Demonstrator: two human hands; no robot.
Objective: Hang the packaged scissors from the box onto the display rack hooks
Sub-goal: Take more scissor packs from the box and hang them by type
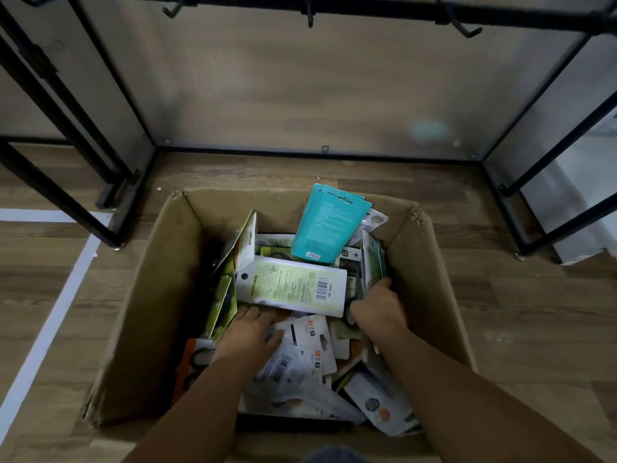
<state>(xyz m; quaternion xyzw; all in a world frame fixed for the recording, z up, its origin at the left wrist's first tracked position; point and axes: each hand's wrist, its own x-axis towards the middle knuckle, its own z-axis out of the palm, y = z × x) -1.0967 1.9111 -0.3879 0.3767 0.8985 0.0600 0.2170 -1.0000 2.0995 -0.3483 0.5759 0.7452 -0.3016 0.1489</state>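
Below, left hand [248,332] flat on packs in box [150,295], right hand [379,307] grip clasping upright pack [372,262]

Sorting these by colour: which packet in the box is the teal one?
The teal packet standing upright against the far wall of the cardboard box, its hang-hole end up. The other packets are white, green or orange, mostly lying flat.

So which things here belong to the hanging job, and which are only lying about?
Belong to the job:
- cardboard box
- packaged scissors: teal pack, white pack
- rack hooks
- left hand, right hand, both in the box

Only lying about:
- white floor tape
- second rack frame
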